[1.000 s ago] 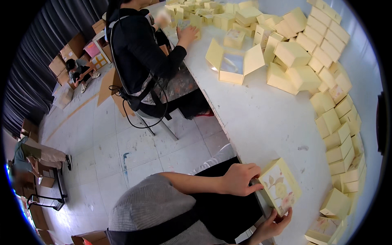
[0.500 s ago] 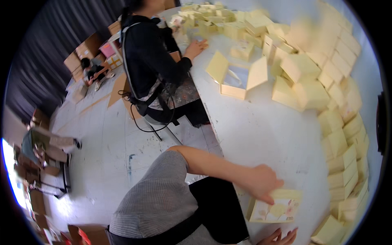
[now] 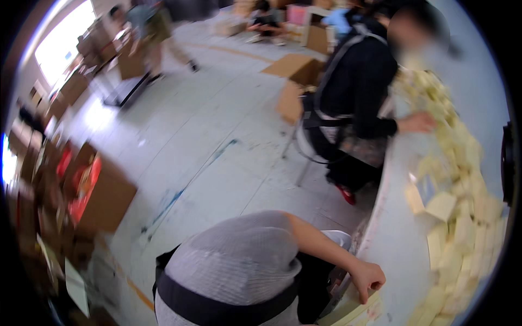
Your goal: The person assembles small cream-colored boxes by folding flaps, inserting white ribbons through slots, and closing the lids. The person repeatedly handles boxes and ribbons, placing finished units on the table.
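Observation:
My left hand is over a pale yellow box at the table's near edge, fingers curled and one digit pointing down to it. Whether anything is pinched in the fingers is hidden. Only part of the box shows at the lower rim of the picture, with a blurred pinkish print on its top. My right hand is out of view.
Pale yellow boxes are heaped along the right of the white table. An open box lies beside them. A co-worker in dark clothes sits farther along. Cartons stand at left; another person walks behind.
The view has swung left, showing more floor and cartons. The box has slid toward the lower edge of the picture, with my left hand still at it. My right hand has left the view.

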A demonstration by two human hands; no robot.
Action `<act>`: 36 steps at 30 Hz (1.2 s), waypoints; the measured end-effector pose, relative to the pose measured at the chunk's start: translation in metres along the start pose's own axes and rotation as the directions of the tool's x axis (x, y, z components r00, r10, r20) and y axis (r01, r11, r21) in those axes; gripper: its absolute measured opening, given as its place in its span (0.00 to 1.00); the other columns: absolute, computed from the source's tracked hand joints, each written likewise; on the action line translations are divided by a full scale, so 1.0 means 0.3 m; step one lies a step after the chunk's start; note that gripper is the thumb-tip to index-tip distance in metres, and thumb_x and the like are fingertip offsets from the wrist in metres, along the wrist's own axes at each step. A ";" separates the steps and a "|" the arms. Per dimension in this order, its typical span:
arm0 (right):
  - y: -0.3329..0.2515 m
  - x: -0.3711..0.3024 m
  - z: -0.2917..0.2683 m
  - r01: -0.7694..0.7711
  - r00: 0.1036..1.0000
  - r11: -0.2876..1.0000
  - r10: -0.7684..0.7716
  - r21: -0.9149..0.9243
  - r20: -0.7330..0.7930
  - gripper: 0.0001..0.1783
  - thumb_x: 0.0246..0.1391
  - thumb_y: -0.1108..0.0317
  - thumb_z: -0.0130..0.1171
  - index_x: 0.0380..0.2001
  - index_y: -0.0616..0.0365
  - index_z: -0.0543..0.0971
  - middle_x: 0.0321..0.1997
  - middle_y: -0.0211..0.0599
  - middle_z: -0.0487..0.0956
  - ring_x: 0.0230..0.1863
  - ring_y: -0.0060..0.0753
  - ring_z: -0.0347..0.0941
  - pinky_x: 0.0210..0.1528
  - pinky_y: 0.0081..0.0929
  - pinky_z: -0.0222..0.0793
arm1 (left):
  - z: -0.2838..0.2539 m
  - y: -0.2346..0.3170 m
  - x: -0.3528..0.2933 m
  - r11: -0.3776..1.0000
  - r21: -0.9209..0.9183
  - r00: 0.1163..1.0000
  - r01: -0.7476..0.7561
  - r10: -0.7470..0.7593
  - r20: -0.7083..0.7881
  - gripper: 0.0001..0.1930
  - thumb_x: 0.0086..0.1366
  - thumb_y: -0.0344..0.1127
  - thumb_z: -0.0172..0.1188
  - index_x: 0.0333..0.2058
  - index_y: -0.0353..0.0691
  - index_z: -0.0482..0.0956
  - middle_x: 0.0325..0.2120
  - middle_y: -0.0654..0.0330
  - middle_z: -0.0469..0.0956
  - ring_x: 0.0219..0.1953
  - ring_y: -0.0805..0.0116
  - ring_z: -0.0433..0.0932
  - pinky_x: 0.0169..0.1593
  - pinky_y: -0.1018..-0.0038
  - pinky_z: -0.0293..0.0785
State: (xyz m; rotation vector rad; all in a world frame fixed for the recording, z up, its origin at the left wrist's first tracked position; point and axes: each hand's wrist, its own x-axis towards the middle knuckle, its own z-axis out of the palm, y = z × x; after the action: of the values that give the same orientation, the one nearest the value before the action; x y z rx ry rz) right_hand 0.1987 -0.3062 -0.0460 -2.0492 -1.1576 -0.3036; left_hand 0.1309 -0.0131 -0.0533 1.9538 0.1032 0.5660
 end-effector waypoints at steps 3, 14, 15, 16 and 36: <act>0.429 -0.107 0.121 0.120 0.982 0.992 -0.125 -0.043 -0.144 0.35 0.58 0.39 0.53 0.55 0.59 0.74 0.59 0.63 0.68 0.55 0.67 0.65 0.57 0.62 0.59 | -0.011 0.024 0.004 0.999 0.034 0.998 -0.002 0.004 -0.070 0.23 0.36 0.50 0.75 0.21 0.40 0.75 0.21 0.60 0.77 0.26 0.60 0.77 0.30 0.68 0.70; -0.129 0.019 0.116 -0.110 0.984 0.992 0.117 0.057 -0.137 0.32 0.57 0.44 0.58 0.52 0.61 0.73 0.56 0.60 0.69 0.52 0.61 0.69 0.52 0.52 0.65 | 0.012 0.088 -0.148 0.998 -0.003 0.971 -0.059 0.057 -0.233 0.22 0.37 0.47 0.74 0.17 0.39 0.69 0.15 0.60 0.70 0.20 0.59 0.71 0.25 0.65 0.64; -0.148 0.015 0.109 -0.143 0.978 0.988 0.150 0.060 -0.143 0.32 0.57 0.44 0.58 0.52 0.61 0.73 0.56 0.60 0.69 0.52 0.60 0.69 0.52 0.51 0.66 | 0.045 0.105 -0.173 0.999 -0.024 0.965 -0.042 0.034 -0.262 0.23 0.37 0.47 0.74 0.17 0.39 0.69 0.15 0.60 0.70 0.20 0.59 0.71 0.25 0.65 0.63; -0.165 0.011 0.102 -0.177 0.971 0.982 0.184 0.062 -0.149 0.32 0.57 0.45 0.59 0.52 0.62 0.73 0.55 0.60 0.69 0.52 0.60 0.69 0.51 0.50 0.67 | 0.075 0.115 -0.192 0.999 -0.046 0.957 -0.026 0.012 -0.289 0.23 0.37 0.47 0.73 0.17 0.39 0.69 0.14 0.59 0.70 0.19 0.59 0.70 0.25 0.65 0.63; -0.013 -0.097 0.028 -0.397 0.852 0.828 0.494 0.397 -0.177 0.20 0.55 0.75 0.61 0.48 0.62 0.66 0.44 0.35 0.70 0.45 0.27 0.68 0.48 0.26 0.68 | 0.086 0.120 0.297 1.000 -0.029 0.740 -0.003 0.021 0.673 0.23 0.57 0.52 0.62 0.41 0.38 0.81 0.36 0.51 0.82 0.37 0.63 0.80 0.41 0.66 0.74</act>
State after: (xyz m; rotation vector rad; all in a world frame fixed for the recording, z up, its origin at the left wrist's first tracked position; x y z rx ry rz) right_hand 0.1779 -0.3176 -0.0654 -1.8233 -0.4870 -0.1268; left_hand 0.2144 -0.0223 0.0000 2.0200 -0.3783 -0.1685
